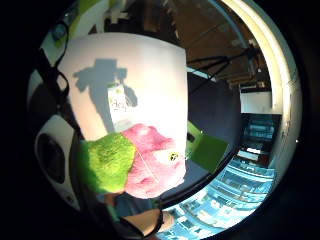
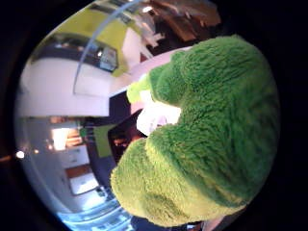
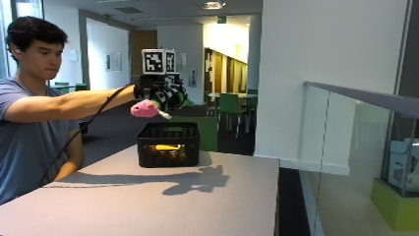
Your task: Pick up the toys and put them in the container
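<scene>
My right hand [image 3: 160,96] has its fingers curled round a plush toy [image 3: 145,108], pink at one end and green at the other, and holds it in the air above the basket [image 3: 168,144] so it can drop straight in. The basket sits near the table's [image 3: 164,206] far edge; something yellow, probably another toy, lies inside. The basket's top is open, with free air all round the hand.
</scene>
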Available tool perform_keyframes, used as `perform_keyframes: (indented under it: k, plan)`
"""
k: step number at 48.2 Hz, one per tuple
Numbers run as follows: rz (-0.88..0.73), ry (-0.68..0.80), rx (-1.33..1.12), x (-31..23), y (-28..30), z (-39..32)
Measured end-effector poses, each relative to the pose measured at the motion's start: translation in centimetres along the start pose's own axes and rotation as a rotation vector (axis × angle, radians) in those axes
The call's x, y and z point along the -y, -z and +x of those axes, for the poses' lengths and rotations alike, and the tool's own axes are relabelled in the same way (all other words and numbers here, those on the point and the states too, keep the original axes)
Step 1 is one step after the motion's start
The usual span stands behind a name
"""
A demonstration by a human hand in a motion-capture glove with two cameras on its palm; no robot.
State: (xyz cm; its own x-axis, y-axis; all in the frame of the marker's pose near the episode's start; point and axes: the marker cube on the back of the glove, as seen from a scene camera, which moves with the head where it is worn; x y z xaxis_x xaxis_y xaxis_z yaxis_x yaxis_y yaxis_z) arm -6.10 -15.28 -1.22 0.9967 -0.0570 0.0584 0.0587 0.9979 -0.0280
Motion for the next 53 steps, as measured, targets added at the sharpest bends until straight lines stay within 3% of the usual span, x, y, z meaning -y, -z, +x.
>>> perform_keyframes:
  k: [14,20,24,27,31,36,40,46,53]
  plan:
    - [0.043,0.117,0.053,-4.0,1.7,-11.1]
    - [0.061,0.344,0.045,-7.0,0.4,-16.6]
    - [0.037,0.250,0.095,-7.8,-0.3,-19.1]
    - [0.023,0.280,0.100,-8.9,-1.0,-21.1]
    - [0.013,0.427,-0.027,-9.6,-2.4,-21.4]
    - [-0.082,0.343,-0.025,-9.9,-3.4,-22.4]
    - [-0.106,0.472,-0.189,-10.2,-4.7,-21.6]
    - [-0.137,0.349,0.107,-10.8,-3.6,-23.8]
    - [-0.017,0.464,-0.049,-10.0,-2.3,-19.7]
